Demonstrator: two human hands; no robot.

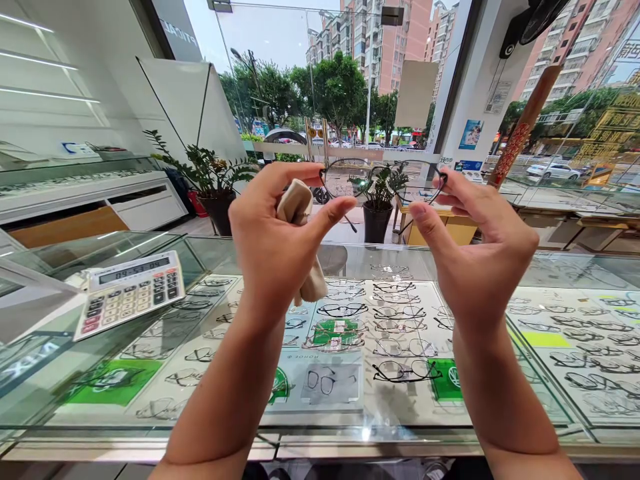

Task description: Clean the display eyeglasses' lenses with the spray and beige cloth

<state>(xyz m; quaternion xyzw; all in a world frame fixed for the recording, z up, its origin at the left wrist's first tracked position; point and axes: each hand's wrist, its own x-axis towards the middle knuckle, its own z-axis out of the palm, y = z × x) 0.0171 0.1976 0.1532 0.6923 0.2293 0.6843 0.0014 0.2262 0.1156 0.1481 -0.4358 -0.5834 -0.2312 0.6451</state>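
A pair of thin dark-rimmed eyeglasses [345, 160] is stretched between my two raised hands, above the glass counter. My left hand [273, 240] grips one side of the frame with its fingers and also has a beige cloth [314, 283] tucked in it, which hangs below the palm. At the opposite side, the fingers of my right hand [475, 247] pinch the frame's edge. Both lenses look clear, with the street showing through them. A temple arm hangs down near my left thumb.
Rows of eyeglass frames [405, 370] lie inside the glass display counter [320, 430]. A large calculator [133, 290] rests on its top at left. Potted plants [377, 223] stand beyond it, before a glass door and window. Another display case [145, 200] is at far left.
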